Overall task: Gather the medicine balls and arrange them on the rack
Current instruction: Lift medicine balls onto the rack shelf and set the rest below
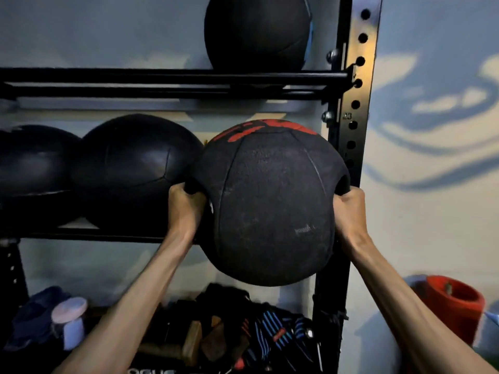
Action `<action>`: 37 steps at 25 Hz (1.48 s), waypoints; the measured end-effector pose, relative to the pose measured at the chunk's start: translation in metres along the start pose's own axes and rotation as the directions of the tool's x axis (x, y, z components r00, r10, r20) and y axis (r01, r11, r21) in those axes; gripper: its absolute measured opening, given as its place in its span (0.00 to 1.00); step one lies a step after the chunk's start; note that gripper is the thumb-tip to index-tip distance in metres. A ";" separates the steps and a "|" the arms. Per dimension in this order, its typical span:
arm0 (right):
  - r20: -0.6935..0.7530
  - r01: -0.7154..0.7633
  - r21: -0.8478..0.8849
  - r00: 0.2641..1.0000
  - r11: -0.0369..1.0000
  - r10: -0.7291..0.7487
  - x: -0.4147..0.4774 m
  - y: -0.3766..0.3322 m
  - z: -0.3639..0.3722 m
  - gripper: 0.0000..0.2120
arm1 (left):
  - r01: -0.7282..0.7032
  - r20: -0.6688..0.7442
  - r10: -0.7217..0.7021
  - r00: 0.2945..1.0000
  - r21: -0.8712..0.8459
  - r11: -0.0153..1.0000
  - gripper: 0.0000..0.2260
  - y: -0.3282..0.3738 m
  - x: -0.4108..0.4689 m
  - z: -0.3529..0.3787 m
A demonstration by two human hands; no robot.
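One textured black rubber medicine ball with red lettering (pixel 270 206) hung before the black steel rack (pixel 356 76), at its middle shelf, just beside a smooth black ball (pixel 129 168) resting there. Clenching its side grip holes, the left hand (pixel 186 209) and right hand (pixel 351 209) were equally near; the shelf gap probably lay straight ahead.

The held ball (pixel 270 206) hangs before the right end of the rack's (pixel 356 103) middle shelf, between the left hand (pixel 183 209) and the right hand (pixel 349 211) (one gripping each side). On that shelf, to its left, rest a second ball (pixel 129 171) and, further left, a third ball (pixel 32 163). A fourth ball (pixel 256 31) sits on the shelf above.
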State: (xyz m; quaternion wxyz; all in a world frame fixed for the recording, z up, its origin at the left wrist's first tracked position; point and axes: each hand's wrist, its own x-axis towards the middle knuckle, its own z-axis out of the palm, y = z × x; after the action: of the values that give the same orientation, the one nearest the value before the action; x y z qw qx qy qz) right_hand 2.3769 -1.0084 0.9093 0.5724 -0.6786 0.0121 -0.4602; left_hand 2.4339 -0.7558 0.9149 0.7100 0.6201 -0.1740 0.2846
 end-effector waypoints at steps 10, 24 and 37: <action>-0.044 0.067 0.054 0.997 0.996 -0.064 0.065 0.049 0.017 0.24 | -0.074 0.051 0.079 0.996 -0.089 0.993 0.16 -0.039 0.052 0.048; 0.035 -0.108 0.055 0.994 0.993 0.107 0.113 0.104 0.051 0.29 | -0.044 0.016 0.042 0.999 0.175 0.984 0.10 -0.109 0.103 0.059; -0.015 -0.218 -0.284 0.975 0.933 0.223 0.141 0.144 0.068 0.04 | -0.364 0.161 0.327 0.931 0.368 0.856 0.39 -0.138 0.089 0.069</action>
State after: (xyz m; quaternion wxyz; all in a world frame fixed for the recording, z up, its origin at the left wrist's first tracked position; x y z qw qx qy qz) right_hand 2.5753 -1.0821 0.8867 0.5171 -0.7521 0.1491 -0.3805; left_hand 2.5961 -0.8160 0.8724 0.5000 0.7206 -0.2546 0.4074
